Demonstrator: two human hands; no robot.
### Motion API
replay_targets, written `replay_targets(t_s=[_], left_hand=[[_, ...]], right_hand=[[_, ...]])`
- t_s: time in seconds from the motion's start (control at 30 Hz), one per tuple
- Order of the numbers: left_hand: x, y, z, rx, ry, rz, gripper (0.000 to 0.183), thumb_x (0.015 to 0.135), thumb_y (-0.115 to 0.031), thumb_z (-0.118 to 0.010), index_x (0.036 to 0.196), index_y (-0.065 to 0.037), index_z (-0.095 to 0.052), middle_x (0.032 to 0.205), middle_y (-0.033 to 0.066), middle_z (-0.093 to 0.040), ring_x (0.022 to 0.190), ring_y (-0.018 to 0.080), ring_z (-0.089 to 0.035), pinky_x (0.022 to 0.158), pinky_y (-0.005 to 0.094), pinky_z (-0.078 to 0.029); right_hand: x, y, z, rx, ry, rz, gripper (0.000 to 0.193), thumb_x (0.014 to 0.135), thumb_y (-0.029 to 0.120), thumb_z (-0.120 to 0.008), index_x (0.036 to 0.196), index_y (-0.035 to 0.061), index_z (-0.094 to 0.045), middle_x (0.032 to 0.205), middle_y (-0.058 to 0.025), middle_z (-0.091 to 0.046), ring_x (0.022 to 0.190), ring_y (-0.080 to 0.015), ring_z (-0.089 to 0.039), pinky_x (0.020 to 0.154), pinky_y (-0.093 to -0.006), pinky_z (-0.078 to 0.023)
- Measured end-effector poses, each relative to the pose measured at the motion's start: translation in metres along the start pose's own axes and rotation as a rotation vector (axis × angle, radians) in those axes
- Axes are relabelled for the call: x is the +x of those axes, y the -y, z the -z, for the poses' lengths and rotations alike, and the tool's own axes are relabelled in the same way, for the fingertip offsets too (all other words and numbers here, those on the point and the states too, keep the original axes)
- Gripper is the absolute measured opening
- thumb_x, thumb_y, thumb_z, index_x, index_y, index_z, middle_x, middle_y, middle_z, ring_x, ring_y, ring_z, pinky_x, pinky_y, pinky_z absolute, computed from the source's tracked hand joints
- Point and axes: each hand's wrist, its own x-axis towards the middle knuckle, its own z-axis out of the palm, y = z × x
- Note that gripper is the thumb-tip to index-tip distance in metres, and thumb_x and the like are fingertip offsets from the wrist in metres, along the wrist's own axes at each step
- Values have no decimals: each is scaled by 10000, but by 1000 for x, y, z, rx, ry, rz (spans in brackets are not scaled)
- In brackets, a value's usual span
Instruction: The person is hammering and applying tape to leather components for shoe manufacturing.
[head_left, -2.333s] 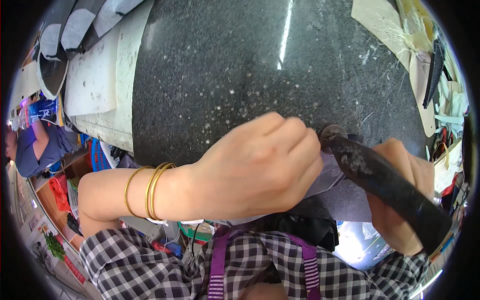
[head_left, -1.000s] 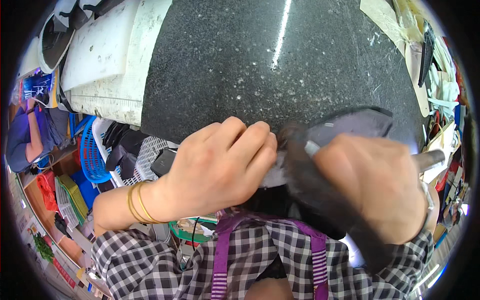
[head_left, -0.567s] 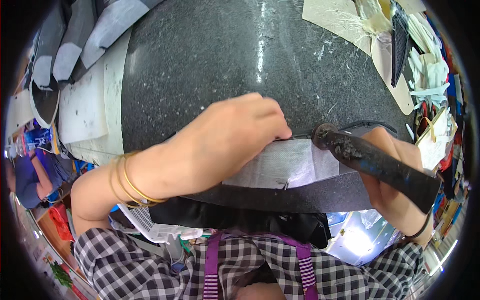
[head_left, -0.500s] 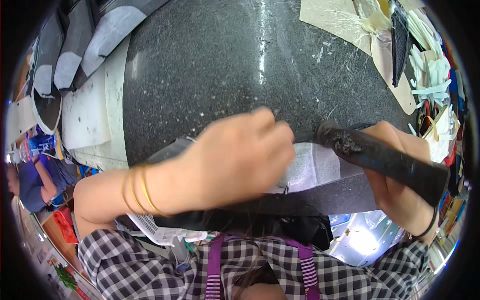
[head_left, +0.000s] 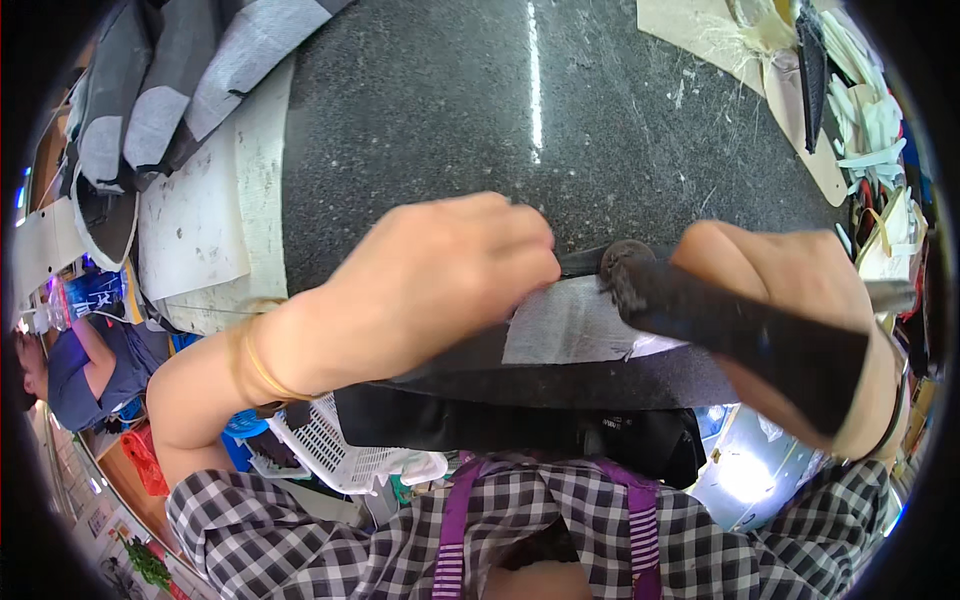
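My left hand is closed, its fingertips pinching the far edge of a dark sheet piece at the near edge of the black stone slab. A whitish fabric patch lies on that piece, just right of my left fingers. My right hand is closed around a black hammer, whose handle is mostly hidden. The hammer's round face is over the dark piece's far edge, close to my left fingertips; its long flared end points toward my right wrist. Whether the face touches the piece, I cannot tell.
Dark pieces with whitish patches lie at far left beside a white sheet. Beige card and white strips lie at far right. A white plastic basket is below the slab. Another person is at left.
My left hand has moved slightly left and its fingers have come down onto the piece's edge. The hammer has swung slightly left and nearer my left fingertips, with my right hand on it.
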Motion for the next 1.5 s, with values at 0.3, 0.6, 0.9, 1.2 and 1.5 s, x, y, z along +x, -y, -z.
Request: replay_targets(t_s=[0.3,0.6,0.9,1.2,1.5], left_hand=[[-3,-29,-17,175,78,-134,115,799,-96,-617,892,-36,-589,912,52,-563,606,162,-613,495,264,-509],[-11,6,-11,43,-96,-214,106,789,-109,-660,877,-48,-657,882,51,-645,685,199,-596,579,292,-465],[-36,13,5,88,17,-230,193,731,-90,-655,904,-7,-670,939,71,-630,790,212,-613,632,314,-492],[-42,28,12,75,62,-300,210,685,-80,-661,877,6,-657,914,90,-632,811,229,-621,628,295,-527],[-49,18,12,246,-99,-155,321,743,-180,-708,1017,-20,-664,986,62,-633,850,229,-605,700,330,-463]], right_hand=[[-23,22,8,-4,-74,42,169,721,44,-673,833,40,-546,696,-110,-561,595,-326,-598,527,-389,-452],[-8,22,9,198,54,-258,134,807,-24,-660,903,0,-570,731,-165,-569,628,-348,-591,544,-392,-433],[11,40,-9,-162,-41,37,121,778,89,-667,823,34,-569,674,-102,-549,585,-285,-579,523,-390,-416],[24,50,-16,-50,44,-50,109,777,86,-666,843,48,-589,705,-115,-581,613,-318,-590,572,-419,-440],[16,64,-23,50,-98,-194,151,785,82,-680,845,21,-556,677,-129,-563,577,-326,-588,551,-381,-437]])
